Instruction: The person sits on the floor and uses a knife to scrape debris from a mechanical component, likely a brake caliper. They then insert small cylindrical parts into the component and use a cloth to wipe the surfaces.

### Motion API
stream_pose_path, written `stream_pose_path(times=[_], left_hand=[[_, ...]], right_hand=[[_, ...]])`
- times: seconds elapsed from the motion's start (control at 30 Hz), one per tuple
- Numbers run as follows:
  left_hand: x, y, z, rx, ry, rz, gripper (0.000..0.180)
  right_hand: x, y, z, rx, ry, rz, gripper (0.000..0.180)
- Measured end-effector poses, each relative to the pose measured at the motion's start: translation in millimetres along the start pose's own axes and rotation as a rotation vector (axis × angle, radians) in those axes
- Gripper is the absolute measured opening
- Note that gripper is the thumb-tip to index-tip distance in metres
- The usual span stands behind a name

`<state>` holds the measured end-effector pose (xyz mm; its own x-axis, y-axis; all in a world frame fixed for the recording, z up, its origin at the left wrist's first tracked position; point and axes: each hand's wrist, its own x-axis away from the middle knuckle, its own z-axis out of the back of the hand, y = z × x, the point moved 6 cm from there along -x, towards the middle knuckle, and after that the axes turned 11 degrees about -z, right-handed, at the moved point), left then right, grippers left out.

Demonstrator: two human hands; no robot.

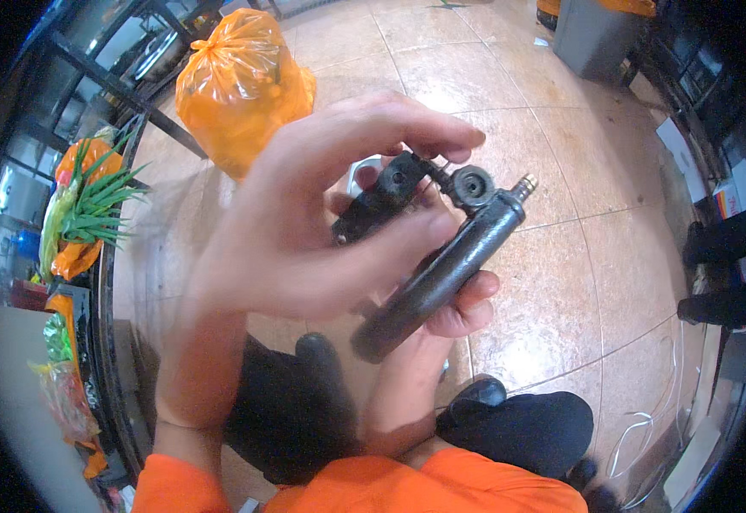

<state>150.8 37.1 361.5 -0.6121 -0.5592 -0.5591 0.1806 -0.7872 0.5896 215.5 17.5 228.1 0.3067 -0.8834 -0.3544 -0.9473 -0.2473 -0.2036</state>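
Observation:
A black metal tube (441, 274) with a brass threaded tip is held slanted before me, the tip pointing up and right. Along its upper side sit a black block-like bracket (381, 192) and a small ringed round piece (473, 185); I cannot tell what the whole device is. My left hand (296, 214) curls around the bracket, its thumb lying along the device and its forefinger arched over the round piece. From below, my right hand (461, 315) supports the tube, its fingertips showing at the right side and its palm mostly hidden.
On the tiled floor (544, 282) beyond my hands stands a knotted orange plastic bag (244, 94). A grey bin (595, 38) is at the far right. Black shelving (125, 90) and a green leafy plant (99, 201) line the left. White cable (633, 436) lies at lower right.

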Motion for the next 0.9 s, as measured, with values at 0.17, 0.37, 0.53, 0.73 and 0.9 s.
stream_pose_path(times=[0.17, 0.37, 0.53, 0.73, 0.9], left_hand=[[-9.9, -10.8, -9.6, -0.097, -0.166, 0.003, 0.036], [-4.0, -18.8, -3.4, -0.138, -0.074, -0.029, 0.029], [3.8, -30.9, 7.5, -0.017, 0.017, 0.021, 0.034], [19.8, -60.0, 28.9, 0.168, 0.078, 0.259, 0.036], [20.5, -78.1, 29.9, 0.16, 0.084, 0.28, 0.039]], right_hand=[[9.1, -8.4, 13.2, 0.075, 0.001, -0.057, 0.116], [4.9, -10.2, 21.5, 0.119, 0.081, -0.018, 0.1], [2.8, -0.9, 22.2, 0.068, 0.085, -0.106, 0.096], [-1.2, 14.6, 17.6, -0.412, 0.003, -0.463, 0.094], [-8.5, 11.5, 33.7, -0.588, -0.087, -0.537, 0.094]])
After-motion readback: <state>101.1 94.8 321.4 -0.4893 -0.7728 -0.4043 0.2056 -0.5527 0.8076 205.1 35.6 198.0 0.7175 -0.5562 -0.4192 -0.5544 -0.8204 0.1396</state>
